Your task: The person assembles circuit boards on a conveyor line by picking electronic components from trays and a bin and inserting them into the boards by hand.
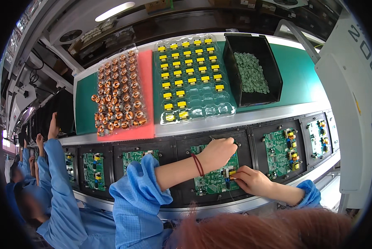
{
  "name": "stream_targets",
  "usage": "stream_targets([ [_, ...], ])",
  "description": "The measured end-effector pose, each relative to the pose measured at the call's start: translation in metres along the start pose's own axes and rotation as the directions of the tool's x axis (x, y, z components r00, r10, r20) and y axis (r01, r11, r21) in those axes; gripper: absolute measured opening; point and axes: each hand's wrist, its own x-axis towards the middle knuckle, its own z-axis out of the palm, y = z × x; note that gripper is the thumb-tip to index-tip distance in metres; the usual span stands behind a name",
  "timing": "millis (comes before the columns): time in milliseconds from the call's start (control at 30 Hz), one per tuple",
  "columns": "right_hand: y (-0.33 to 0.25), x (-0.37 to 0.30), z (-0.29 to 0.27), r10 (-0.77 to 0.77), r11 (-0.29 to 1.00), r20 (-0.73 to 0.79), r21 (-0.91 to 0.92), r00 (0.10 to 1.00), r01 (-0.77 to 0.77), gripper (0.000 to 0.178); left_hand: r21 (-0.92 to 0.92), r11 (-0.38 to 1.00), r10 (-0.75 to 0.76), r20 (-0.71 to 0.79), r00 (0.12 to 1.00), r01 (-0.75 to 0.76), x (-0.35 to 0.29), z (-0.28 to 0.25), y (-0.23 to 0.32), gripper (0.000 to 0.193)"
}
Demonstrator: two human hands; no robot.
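A green circuit board (213, 182) lies in a black carrier (186, 145) on the line in front of me. My left hand (218, 152), with a red cord on its wrist, is closed into a loose fist over the board's upper edge; what it holds is hidden. My right hand (252, 179) pinches a small yellow component (232, 172) at the board's right side, where it touches the board.
Further boards in black carriers (280, 151) (94, 171) run left and right. Behind them stand a clear tray of yellow components (190, 79), a tray of copper coils (117, 93) on a red mat, and a black bin of green discs (252, 72). Co-workers' blue sleeves (55, 174) reach in at left.
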Motion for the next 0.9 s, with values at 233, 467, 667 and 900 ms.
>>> stream_targets([
  [233, -0.001, -0.004, -0.002, -0.045, 0.995, -0.011, -0.095, 0.999, 0.044, 0.019, -0.094, 0.992, -0.09, -0.054, 0.994, 0.085, -0.001, 0.01, 0.006, 0.008],
  [467, 0.002, -0.002, -0.021, -0.09, 0.989, -0.036, -0.121, 0.995, 0.086, 0.02, -0.079, 0.995, -0.059, -0.067, 0.996, 0.054, -0.002, 0.02, -0.001, 0.014],
  [667, 0.017, 0.0, -0.048, 0.009, 0.996, -0.208, -0.088, 0.978, -0.028, 0.018, -0.076, 0.996, -0.064, -0.101, 0.993, 0.056, 0.0, 0.018, 0.004, 0.017],
  [900, 0.033, 0.021, -0.064, -0.021, 0.994, -0.265, -0.112, 0.964, -0.009, 0.012, -0.103, 0.993, -0.063, -0.033, 0.997, 0.059, 0.011, 0.011, 0.005, 0.015],
])
